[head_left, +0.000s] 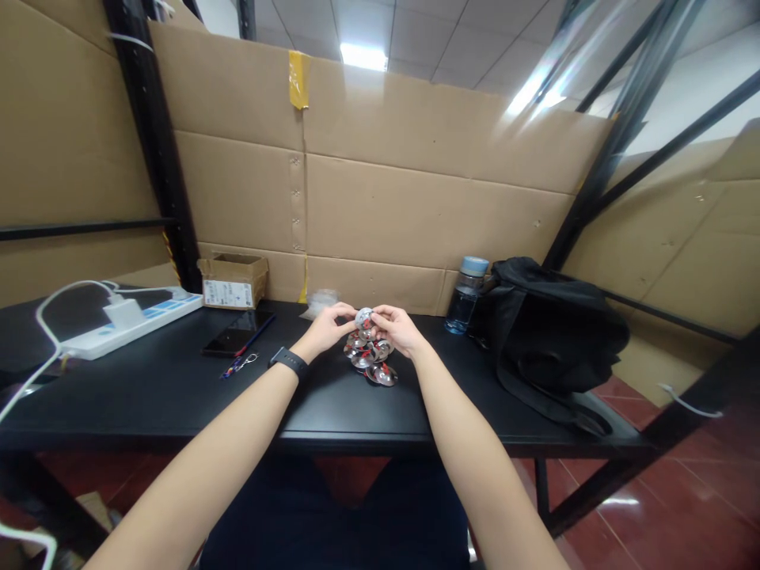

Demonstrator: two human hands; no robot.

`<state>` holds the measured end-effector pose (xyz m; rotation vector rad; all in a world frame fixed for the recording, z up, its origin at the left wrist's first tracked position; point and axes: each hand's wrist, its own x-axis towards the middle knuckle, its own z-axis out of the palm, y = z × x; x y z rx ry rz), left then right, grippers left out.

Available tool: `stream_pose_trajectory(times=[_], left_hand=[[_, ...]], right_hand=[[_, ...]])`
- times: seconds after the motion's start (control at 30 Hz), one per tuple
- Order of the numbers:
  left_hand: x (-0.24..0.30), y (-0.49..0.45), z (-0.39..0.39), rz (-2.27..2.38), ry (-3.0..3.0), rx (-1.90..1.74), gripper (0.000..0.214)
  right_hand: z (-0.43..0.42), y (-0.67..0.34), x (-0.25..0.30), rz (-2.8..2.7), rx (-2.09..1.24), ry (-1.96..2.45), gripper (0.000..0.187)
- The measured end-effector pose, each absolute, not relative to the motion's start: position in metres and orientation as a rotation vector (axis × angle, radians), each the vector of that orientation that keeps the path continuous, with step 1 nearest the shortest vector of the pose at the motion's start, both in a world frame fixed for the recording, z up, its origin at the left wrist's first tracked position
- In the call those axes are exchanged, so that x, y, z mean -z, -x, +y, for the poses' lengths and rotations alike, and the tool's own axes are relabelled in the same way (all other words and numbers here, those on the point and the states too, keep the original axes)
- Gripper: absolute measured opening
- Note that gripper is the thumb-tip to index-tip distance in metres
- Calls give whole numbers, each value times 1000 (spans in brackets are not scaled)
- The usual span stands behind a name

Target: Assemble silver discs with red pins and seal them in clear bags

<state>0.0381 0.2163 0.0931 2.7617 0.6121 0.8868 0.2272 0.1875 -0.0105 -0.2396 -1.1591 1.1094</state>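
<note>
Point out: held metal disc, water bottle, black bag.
Metal disc [364, 318], head view: on its visible face.
Water bottle [464, 302], head view: middle of its clear body.
Black bag [549, 328], head view: middle of its body.

White cable [58, 347] cut off at left edge. Carton label [227, 294] print too small. Held disc [363, 318] partly behind fingers [383, 320].

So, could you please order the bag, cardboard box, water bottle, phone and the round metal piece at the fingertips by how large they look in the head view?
1. Bag
2. Cardboard box
3. Water bottle and phone: they look too alike to rank
4. Round metal piece
</note>
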Motion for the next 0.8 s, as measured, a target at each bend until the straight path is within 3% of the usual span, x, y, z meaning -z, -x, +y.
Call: stream_pose_trajectory(times=[0.57,0.8], left_hand=[[-85,-35,228,623,-2599,-652,44],[-84,-29,238,725,-2742,-629,40]], right_hand=[[187,-221,9,-1154,-1065,392,48],[190,-219,10,-1164,-1041,409,47]])
